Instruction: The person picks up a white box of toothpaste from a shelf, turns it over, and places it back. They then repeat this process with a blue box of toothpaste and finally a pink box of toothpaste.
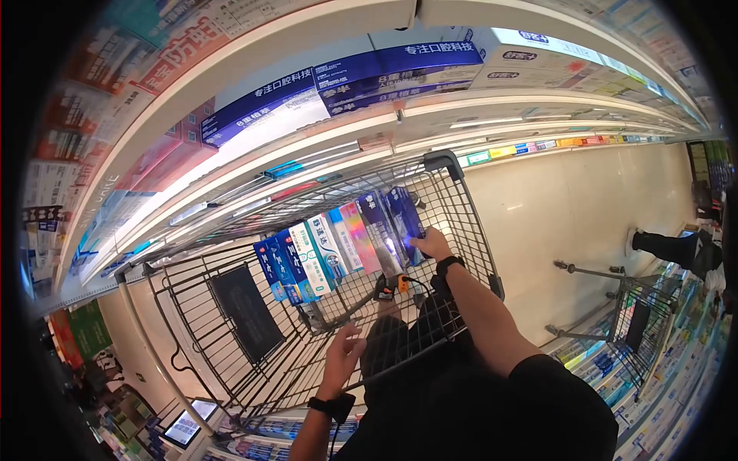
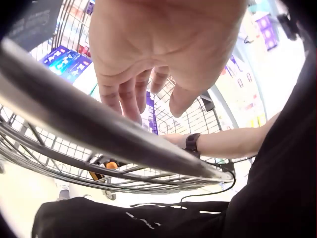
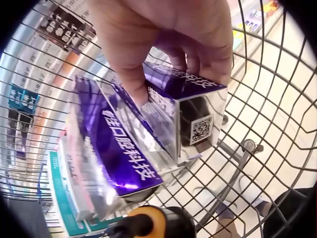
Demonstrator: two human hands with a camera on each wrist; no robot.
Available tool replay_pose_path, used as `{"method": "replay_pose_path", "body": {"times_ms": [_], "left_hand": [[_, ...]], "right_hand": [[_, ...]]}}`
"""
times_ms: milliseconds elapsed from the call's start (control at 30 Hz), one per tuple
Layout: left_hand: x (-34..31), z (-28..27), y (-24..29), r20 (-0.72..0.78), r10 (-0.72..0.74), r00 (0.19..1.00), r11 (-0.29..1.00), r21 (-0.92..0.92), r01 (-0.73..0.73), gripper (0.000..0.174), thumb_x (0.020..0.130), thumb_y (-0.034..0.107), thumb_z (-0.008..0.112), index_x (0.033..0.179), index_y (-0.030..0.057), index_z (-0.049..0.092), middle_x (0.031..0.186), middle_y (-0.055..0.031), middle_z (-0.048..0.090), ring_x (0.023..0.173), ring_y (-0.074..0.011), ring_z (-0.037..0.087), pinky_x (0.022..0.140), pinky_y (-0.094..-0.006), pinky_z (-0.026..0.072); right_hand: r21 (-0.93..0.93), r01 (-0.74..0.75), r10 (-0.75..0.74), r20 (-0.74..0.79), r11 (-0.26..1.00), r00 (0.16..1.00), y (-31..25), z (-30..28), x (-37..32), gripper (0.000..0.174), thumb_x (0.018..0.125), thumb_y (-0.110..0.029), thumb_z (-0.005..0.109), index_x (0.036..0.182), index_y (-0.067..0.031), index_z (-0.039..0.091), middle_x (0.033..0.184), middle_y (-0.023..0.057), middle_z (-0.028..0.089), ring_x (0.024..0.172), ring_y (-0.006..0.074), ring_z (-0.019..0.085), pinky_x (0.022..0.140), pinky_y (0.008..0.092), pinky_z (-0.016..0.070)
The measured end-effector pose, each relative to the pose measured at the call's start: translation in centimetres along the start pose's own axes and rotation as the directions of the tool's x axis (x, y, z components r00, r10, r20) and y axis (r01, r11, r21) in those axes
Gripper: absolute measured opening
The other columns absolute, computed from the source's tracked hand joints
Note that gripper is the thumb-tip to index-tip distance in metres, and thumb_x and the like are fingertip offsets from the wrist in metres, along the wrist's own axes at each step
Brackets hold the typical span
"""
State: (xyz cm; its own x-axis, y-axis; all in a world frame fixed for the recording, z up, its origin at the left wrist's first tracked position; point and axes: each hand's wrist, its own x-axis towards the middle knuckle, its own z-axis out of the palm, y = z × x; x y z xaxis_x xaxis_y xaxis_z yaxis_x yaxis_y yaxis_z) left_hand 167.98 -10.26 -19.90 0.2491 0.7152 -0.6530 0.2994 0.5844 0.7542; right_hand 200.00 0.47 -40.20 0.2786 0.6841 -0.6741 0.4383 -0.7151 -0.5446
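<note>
In a wire shopping cart (image 1: 492,253) several toothpaste-like boxes stand in a row. The right hand (image 1: 433,244) pinches a purple box (image 1: 404,219) at the row's right end; in the right wrist view, the thumb and fingers of the hand (image 3: 163,39) straddle the purple box (image 3: 185,87), whose end shows a QR code. Beside it leans another purple box (image 3: 119,144). White-and-green boxes (image 1: 317,257) and blue boxes (image 1: 278,265) fill the row's left part. Over the cart's near side, the left hand (image 1: 343,361) holds nothing, its fingers loosely bent; in the left wrist view the hand (image 2: 163,49) hangs above the rim.
Shelves with large purple-and-white cartons (image 1: 400,69) run along the far side. A second cart (image 1: 646,315) and a person in dark clothes (image 1: 673,247) are at the right. A screen (image 1: 190,422) stands at the lower left. An orange-and-black object (image 1: 402,284) is at the cart's near side.
</note>
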Motion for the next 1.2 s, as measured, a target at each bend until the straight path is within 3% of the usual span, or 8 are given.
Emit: {"method": "replay_pose_path", "body": {"times_ms": [133,200,433,600,833,1000,1033,1200], "left_hand": [[2.6,0.4,1.2,0.045,0.139,0.989,0.99,-0.014,-0.138,0.051,0.09,0.007,0.065,0.137,0.0021,0.044,0.114,-0.0084,0.06,0.094,-0.0135,0.061,0.082,-0.0265,0.0501],[3.0,0.4,5.2,0.046,0.157,0.987,0.98,0.119,-0.161,0.055,0.089,0.01,0.067,0.138,0.0025,0.043,0.116,-0.0089,0.059,0.097,-0.0145,0.061,0.083,-0.0263,0.0495],[2.6,1.1,17.7,-0.032,0.509,0.86,0.86,0.066,-0.506,0.083,0.085,0.025,0.073,0.15,0.0106,0.024,0.133,-0.0197,0.048,0.112,-0.0262,0.056,0.09,-0.0369,0.0486],[-2.0,2.6,21.6,0.149,0.476,0.867,0.878,-0.037,-0.476,0.074,0.087,0.028,0.07,0.147,0.0108,0.031,0.128,-0.0169,0.052,0.108,-0.0217,0.056,0.086,-0.0341,0.0498],[-2.8,3.9,20.2,0.14,0.55,0.823,0.832,-0.012,-0.554,0.066,0.083,0.025,0.074,0.138,0.0047,0.044,0.125,-0.0118,0.053,0.107,-0.02,0.056,0.087,-0.0305,0.0486],[-2.8,4.0,21.6,0.311,0.469,0.826,0.859,0.058,-0.509,0.055,0.079,0.017,0.079,0.125,0.0011,0.053,0.105,-0.0058,0.063,0.091,-0.0139,0.06,0.08,-0.0281,0.0496],[-3.2,4.0,22.2,0.289,0.462,0.838,0.815,0.235,-0.53,0.049,0.077,0.015,0.08,0.117,0.0009,0.056,0.095,-0.0027,0.064,0.085,-0.0127,0.061,0.077,-0.027,0.0495],[0.7,3.0,22.2,0.297,0.609,0.736,0.696,0.245,-0.675,0.044,0.076,0.012,0.08,0.109,0.0002,0.055,0.09,-0.0038,0.062,0.084,-0.0119,0.06,0.075,-0.0275,0.0485]], "right_hand": [[0.038,0.203,-0.205,0.057,0.978,0.977,-3.1,-5.5,-6.7,0.059,0.07,-0.046,0.073,0.091,0.0085,0.065,0.082,0.0219,0.067,0.078,0.0325,0.066,0.07,0.0394,0.0499],[0.174,0.2,-0.231,0.181,0.964,0.956,-5.0,-9.0,-10.8,0.057,0.075,-0.045,0.071,0.096,0.0075,0.065,0.079,0.0166,0.065,0.074,0.0235,0.062,0.068,0.0351,0.0487],[0.308,0.616,-0.688,0.279,0.725,0.67,-10.2,-20.8,-21.6,0.054,0.084,-0.039,0.07,0.117,0.0036,0.061,0.092,0.0104,0.067,0.085,0.0165,0.061,0.076,0.0298,0.0476],[0.252,0.692,-0.729,0.358,0.677,0.583,-12.6,-26.4,-24.8,0.052,0.082,-0.031,0.076,0.121,0.0005,0.061,0.106,0.0117,0.068,0.096,0.0167,0.062,0.088,0.0312,0.0478],[0.283,0.712,-0.765,0.271,0.643,0.584,-13.9,-29.3,-26.4,0.046,0.078,-0.018,0.08,0.117,0.0001,0.062,0.093,0.0028,0.064,0.089,0.0098,0.061,0.083,0.0241,0.0484],[0.073,0.847,-0.842,0.185,0.526,0.507,-14.5,-29.8,-25.9,0.057,0.071,-0.033,0.083,0.111,0.0029,0.064,0.093,0.0128,0.068,0.089,0.0213,0.065,0.083,0.03,0.05],[0.015,0.861,-0.849,0.178,0.508,0.498,-14.7,-30.0,-26.0,0.058,0.07,-0.034,0.083,0.111,0.002,0.064,0.096,0.0141,0.068,0.091,0.0236,0.065,0.084,0.0312,0.0501],[-0.178,0.893,-0.896,0.096,0.414,0.434,-16.6,-30.3,-27.9,0.057,0.075,-0.026,0.08,0.122,-0.0018,0.059,0.115,0.0144,0.063,0.105,0.0255,0.06,0.09,0.0356,0.0486]]}}
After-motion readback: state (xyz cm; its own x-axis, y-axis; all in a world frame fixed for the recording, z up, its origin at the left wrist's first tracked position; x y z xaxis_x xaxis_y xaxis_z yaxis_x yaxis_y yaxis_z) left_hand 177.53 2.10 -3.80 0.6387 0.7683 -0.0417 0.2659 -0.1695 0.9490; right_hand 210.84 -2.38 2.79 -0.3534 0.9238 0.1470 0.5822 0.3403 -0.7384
